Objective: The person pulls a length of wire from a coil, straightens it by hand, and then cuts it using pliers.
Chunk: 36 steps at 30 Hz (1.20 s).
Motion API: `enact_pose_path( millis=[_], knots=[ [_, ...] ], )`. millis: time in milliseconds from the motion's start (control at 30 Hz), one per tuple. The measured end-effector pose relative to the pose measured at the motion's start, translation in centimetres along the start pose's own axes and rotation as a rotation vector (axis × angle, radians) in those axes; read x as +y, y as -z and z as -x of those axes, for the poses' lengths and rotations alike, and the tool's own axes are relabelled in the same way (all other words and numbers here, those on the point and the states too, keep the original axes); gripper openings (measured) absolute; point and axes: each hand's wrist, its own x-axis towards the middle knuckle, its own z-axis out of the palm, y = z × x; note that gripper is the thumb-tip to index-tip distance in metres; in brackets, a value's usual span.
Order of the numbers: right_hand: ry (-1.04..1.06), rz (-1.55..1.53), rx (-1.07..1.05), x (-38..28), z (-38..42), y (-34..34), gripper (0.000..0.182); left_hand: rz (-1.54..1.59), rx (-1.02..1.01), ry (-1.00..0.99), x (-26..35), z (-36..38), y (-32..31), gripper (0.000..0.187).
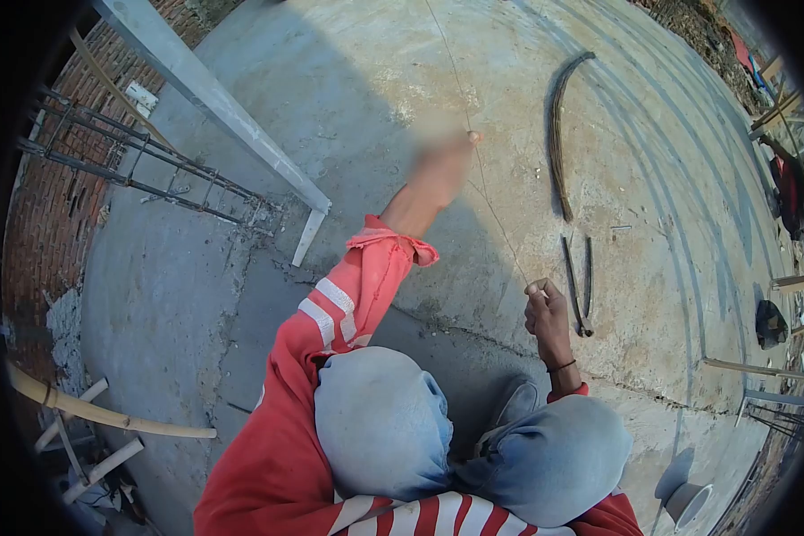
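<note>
A long thin wire [496, 214] runs across the concrete floor from the top of the view down to my right hand. My right hand [549, 320] is closed, pinching the wire's near end between thumb and fingers. Farther out, my left hand [439, 170] reaches forward with its fingertips at the wire; most of it is blurred, but it looks closed there. Just right of my right hand lie dark long-handled pincers [588, 290], legs spread. Beyond them rests a curved bundle of thin wires [557, 134].
A pale metal post [214, 98] slants in at upper left, beside a rebar cage [152, 161] and a brick wall [45, 232]. A bamboo pole [116, 415] juts in at lower left. At lower right stands a bucket [688, 505]. A person [791, 188] is at the far right.
</note>
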Motion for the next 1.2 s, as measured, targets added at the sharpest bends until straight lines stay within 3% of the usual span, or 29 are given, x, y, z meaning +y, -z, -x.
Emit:
enact_pose_path(
  millis=[33,67,167,200,233,300,333,367,433,500,567,633,700,767,967,1100,1167,1200],
  knots=[
    [0.122,0.344,0.034,0.6,-0.2,-0.5,0.018,-0.076,-0.003,-0.025,0.1,0.1,-0.1,0.034],
    [0.233,0.498,0.043,1.0,0.0,-0.7,0.020,-0.075,0.003,-0.029,0.2,0.1,-0.1,0.034],
    [0.277,0.628,-0.142,-0.3,1.5,-1.6,0.022,-0.124,0.013,-0.036,0.7,0.7,-0.3,0.036],
    [0.240,0.565,-0.303,-0.8,1.8,-1.3,0.024,-0.116,0.002,-0.012,0.8,0.7,-0.1,0.036],
    [0.243,0.565,-0.305,-1.7,2.3,-1.0,0.024,-0.108,-0.010,0.012,0.9,0.8,0.0,0.036],
    [0.103,-0.032,-0.555,-3.2,3.3,-0.2,0.025,-0.015,-0.031,0.026,1.0,1.3,0.0,0.036],
    [0.031,-0.366,-0.508,-3.1,3.6,0.1,0.025,0.079,-0.053,0.044,1.1,1.6,0.0,0.035],
    [0.032,-0.365,-0.508,-3.1,3.4,0.4,0.025,0.079,-0.054,0.043,1.3,1.6,-0.1,0.035],
    [0.052,-0.593,-0.237,-2.6,2.6,1.0,0.026,0.106,-0.013,-0.012,2.1,1.7,-0.5,0.034],
    [0.039,-0.493,-0.150,-1.0,1.8,1.4,0.025,0.038,-0.037,-0.033,2.1,1.7,-0.9,0.033],
    [0.072,0.058,0.047,0.0,1.9,0.6,0.023,-0.028,-0.058,-0.053,1.8,1.8,-1.2,0.033],
    [0.069,0.205,0.064,0.4,1.9,-0.2,0.024,-0.156,-0.036,-0.048,1.6,1.9,-1.4,0.031],
    [0.301,0.489,0.133,0.4,2.0,-0.9,0.024,-0.195,0.030,-0.070,2.0,2.3,-1.6,0.031],
    [0.355,0.523,0.154,-0.4,2.4,-1.0,0.021,-0.234,0.096,-0.092,2.2,2.2,-1.4,0.030],
    [0.586,0.656,0.378,-0.3,2.2,-0.1,0.014,0.236,0.036,-0.046,2.6,2.4,-1.3,0.038],
    [0.458,0.562,0.344,-2.3,3.5,-1.8,0.016,0.100,0.023,-0.116,3.0,3.4,-1.9,0.040],
    [0.312,0.421,0.151,-3.1,3.8,-2.0,0.019,0.068,0.033,-0.127,3.1,3.6,-2.2,0.039],
    [0.314,0.421,0.153,-3.5,4.0,-2.0,0.019,0.061,0.033,-0.140,3.1,3.5,-2.2,0.038]
  ],
)
